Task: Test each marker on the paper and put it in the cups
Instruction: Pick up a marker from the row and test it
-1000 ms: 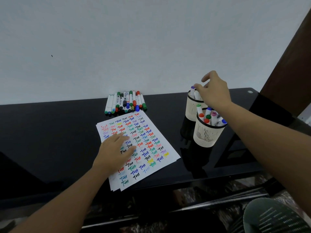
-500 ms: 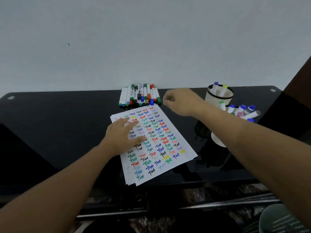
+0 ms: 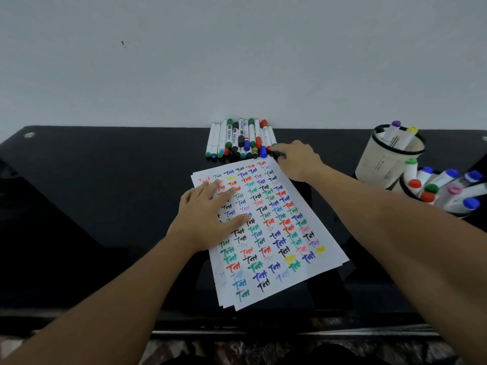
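Note:
A stack of white paper covered in coloured "Test" words lies on the black glass table. My left hand rests flat on its upper left part, fingers straight. A row of white markers with coloured caps lies at the wall behind the paper. My right hand is at the right end of that row, its fingertips pinching a green-capped marker. At the right stand two cream cups: the far cup holds a purple and a yellow marker, and the near cup holds several markers.
A pale wall rises straight behind the table's back edge. The table's front edge runs below the paper, with patterned floor beneath it. The near cup is partly cut off by the right frame edge.
My right hand left the cups and travelled left to the right end of the marker row. My left hand stayed flat on the paper. The view shifted.

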A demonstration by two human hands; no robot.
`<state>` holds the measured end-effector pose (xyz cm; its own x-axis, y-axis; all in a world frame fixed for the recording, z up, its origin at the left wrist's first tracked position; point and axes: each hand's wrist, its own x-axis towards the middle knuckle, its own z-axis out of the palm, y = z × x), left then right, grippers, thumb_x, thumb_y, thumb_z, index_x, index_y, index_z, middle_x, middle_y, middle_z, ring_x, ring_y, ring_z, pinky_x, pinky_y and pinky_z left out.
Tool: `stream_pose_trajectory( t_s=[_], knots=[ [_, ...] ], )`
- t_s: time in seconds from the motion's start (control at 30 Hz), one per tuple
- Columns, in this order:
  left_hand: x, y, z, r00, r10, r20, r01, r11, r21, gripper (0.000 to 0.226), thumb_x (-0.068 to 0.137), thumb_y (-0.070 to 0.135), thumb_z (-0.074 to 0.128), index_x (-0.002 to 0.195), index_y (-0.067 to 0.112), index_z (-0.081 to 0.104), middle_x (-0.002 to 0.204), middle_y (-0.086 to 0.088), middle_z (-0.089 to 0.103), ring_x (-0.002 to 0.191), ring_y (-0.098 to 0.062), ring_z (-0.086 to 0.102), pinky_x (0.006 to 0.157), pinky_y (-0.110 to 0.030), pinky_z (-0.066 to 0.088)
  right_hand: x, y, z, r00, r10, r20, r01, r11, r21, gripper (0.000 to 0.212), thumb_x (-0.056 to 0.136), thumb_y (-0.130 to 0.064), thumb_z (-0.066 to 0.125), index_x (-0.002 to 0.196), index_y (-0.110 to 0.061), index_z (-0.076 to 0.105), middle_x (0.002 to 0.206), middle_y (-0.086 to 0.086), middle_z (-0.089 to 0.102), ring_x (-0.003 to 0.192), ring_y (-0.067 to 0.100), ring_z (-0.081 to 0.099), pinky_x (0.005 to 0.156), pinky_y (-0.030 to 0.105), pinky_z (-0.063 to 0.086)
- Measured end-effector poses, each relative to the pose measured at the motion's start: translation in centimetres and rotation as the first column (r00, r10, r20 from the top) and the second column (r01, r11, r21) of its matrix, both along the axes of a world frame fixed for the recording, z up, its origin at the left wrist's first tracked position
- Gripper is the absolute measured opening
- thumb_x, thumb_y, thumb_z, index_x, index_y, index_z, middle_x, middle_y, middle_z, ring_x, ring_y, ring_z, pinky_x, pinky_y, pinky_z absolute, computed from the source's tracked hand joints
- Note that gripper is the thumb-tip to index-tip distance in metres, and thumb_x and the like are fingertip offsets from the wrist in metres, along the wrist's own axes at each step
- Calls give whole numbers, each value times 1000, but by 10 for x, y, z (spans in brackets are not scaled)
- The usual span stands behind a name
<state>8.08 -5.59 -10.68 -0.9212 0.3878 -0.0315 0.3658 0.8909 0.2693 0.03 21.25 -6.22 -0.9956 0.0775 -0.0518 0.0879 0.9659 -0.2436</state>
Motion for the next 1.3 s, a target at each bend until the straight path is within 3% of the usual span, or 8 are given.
stream_pose_trajectory(
  t_s=[0.23, 0.47, 0.73, 0.9, 1.0, 1.07, 1.17, 1.3],
  knots=[
    [0, 1, 2, 1000, 2, 7, -2, 1000, 2, 88, 79, 94, 27, 156, 52, 19, 169, 12, 7, 155, -12, -2, 121, -40, -6, -10, 1, -8, 998, 49, -28, -44, 988, 148, 44, 109, -33, 39, 151, -39, 49, 144, 8, 53, 131, 33, 50, 113, 53, 36],
    [-1, 0, 1, 1000, 2, -1, -2, 1000, 12, 90, 77, 96, 26, 155, 52, 22, 169, 12, 9, 155, -12, 0, 122, -42, -5, 6, 16, -3, 974, 187, -127, -137, 936, 323, 46, 98, -5, 52, 134, -34, 59, 112, 2, 61, 112, 28, 55, 114, 49, 31],
    [-1, 1, 1, 1000, 8, -8, -8, 1000, 8, 90, 78, 96, 26, 156, 50, 23, 169, 13, 10, 155, -13, 1, 122, -43, -4, 0, 23, 4, 977, 205, -51, -157, 868, 471, 67, 97, -6, 59, 153, -41, 45, 144, 15, 45, 130, 34, 46, 107, 48, 41],
    [-1, 0, 1, 1000, 10, -9, -10, 999, 33, 88, 79, 95, 28, 154, 51, 24, 168, 14, 11, 154, -11, 1, 122, -41, -5, -6, 29, -1, 969, 234, -75, -172, 867, 468, 51, 95, -9, 69, 141, -27, 58, 132, 10, 51, 119, 30, 52, 93, 41, 51],
    [-2, 0, 1, 1000, 7, -15, -7, 1000, 28, 88, 78, 95, 28, 154, 51, 24, 168, 13, 12, 154, -12, 2, 123, -42, -3, -4, 36, -2, 937, 296, -184, -161, 836, 525, 38, 99, -21, 67, 136, -23, 62, 126, 10, 52, 117, 30, 50, 97, 43, 45],
    [-2, 0, 1, 1000, 5, -13, -5, 1000, 30, 87, 79, 95, 28, 154, 51, 24, 168, 13, 11, 154, -12, 3, 123, -43, -3, 1, 36, 0, 912, 311, -266, -152, 862, 484, 34, 106, -28, 55, 138, -17, 57, 124, 13, 56, 114, 32, 54, 101, 44, 44],
    [-2, 0, 0, 1000, 4, -26, -3, 999, 54, 88, 79, 95, 25, 154, 49, 27, 168, 13, 14, 154, -12, 5, 124, -43, 0, 13, 21, 8, 916, 291, -276, -206, 932, 300, 36, 112, -35, 37, 145, -20, 44, 108, 7, 58, 87, 23, 58, 75, 40, 53],
    [0, 0, 0, 997, 28, -68, -17, 988, 153, 87, 82, 89, 29, 155, 42, 30, 165, 10, 25, 153, -13, 13, 124, -41, 5, 34, -4, 10, 888, 406, -216, -374, 911, 176, 41, 112, -45, 29, 148, -30, 44, 109, -2, 56, 96, 15, 56, 78, 35, 52]
  ],
)
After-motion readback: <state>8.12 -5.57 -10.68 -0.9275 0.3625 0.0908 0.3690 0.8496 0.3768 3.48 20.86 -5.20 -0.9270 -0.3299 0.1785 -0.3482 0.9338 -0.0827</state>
